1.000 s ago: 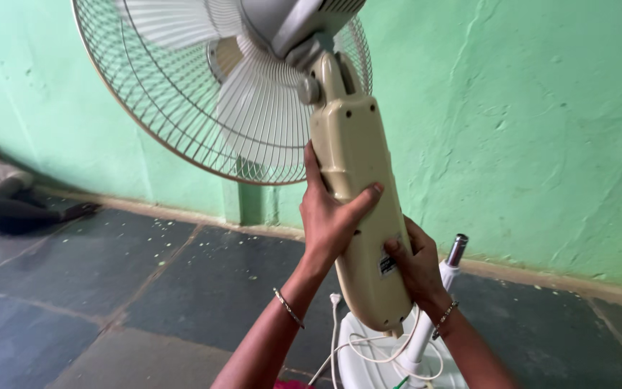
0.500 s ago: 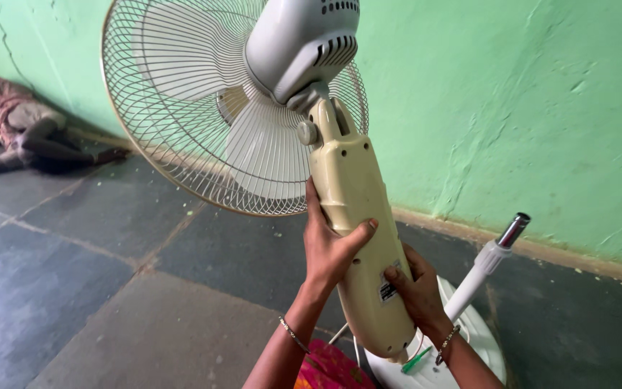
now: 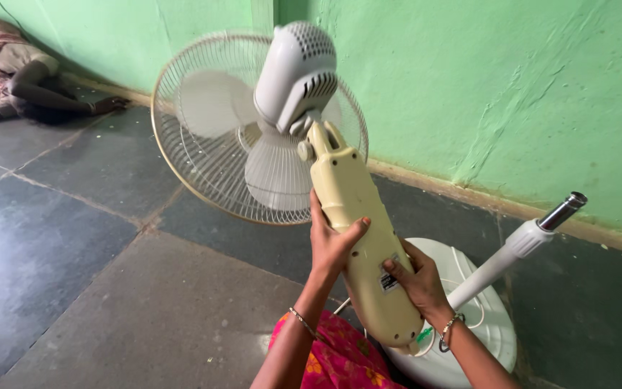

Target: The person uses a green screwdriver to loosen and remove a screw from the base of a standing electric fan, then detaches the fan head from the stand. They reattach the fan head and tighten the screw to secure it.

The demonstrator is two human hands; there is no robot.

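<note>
Fan head [image 3: 282,137] held up off floor, tilted, round wire cage [image 3: 203,144] facing green wall [image 3: 469,86], white motor housing [image 3: 296,72] toward camera. Cream neck column [image 3: 361,238] gripped by both hands: left hand [image 3: 332,241] wrapped around its middle from left side, right hand [image 3: 415,277] closed on lower part from right. Round white base [image 3: 484,324] on dark stone floor [image 3: 109,288] just beneath, its pole [image 3: 520,245] slanting up right, chrome tip bare. Person lying on floor far left by wall [image 3: 16,72]
</note>
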